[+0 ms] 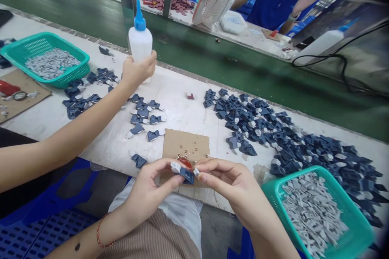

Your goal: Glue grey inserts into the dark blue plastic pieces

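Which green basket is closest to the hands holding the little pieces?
The lower-right basket, nearest the right hand. The other basket sits at the upper left, beyond another person's arm.

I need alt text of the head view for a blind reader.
A person's left hand holds a dark blue plastic part and the right hand a small grey piece, above a cardboard sheet. At right are a heap of blue parts and a green basket of grey pieces; at left, a co-worker's hand grips a blue-capped white bottle.
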A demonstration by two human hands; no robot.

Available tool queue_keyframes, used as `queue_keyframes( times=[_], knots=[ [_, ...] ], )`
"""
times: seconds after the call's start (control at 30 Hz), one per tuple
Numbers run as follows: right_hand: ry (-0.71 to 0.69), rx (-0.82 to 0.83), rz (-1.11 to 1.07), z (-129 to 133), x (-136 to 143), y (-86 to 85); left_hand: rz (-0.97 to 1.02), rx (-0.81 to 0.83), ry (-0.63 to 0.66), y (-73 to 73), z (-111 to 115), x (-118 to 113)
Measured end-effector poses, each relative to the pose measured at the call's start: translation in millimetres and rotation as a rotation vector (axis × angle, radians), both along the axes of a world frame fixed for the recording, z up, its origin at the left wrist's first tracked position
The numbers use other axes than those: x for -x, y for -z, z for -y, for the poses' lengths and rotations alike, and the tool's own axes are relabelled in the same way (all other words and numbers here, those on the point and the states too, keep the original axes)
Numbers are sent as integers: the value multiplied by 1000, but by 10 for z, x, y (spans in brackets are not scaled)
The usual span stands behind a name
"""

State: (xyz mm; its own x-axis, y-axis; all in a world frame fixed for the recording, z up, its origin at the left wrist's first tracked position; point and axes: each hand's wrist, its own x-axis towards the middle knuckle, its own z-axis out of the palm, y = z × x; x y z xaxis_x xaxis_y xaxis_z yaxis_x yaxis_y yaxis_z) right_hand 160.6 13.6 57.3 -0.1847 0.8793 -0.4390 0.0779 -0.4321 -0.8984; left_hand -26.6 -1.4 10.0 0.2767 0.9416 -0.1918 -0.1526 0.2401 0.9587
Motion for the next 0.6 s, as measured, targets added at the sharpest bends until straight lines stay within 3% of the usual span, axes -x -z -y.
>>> queue_keyframes(
  times=[0.23,0.5,0.6],
  knots=[
    [-13,-36,8,42,47,-26,-48,-48,-18,-34,27,-19],
    [-81,-178,198,85,76,-65,-144,-111,-30,2,41,-38],
    [-77,-163,189,87,75,-59,-156,-158,-22,4,47,-32]
  ],
)
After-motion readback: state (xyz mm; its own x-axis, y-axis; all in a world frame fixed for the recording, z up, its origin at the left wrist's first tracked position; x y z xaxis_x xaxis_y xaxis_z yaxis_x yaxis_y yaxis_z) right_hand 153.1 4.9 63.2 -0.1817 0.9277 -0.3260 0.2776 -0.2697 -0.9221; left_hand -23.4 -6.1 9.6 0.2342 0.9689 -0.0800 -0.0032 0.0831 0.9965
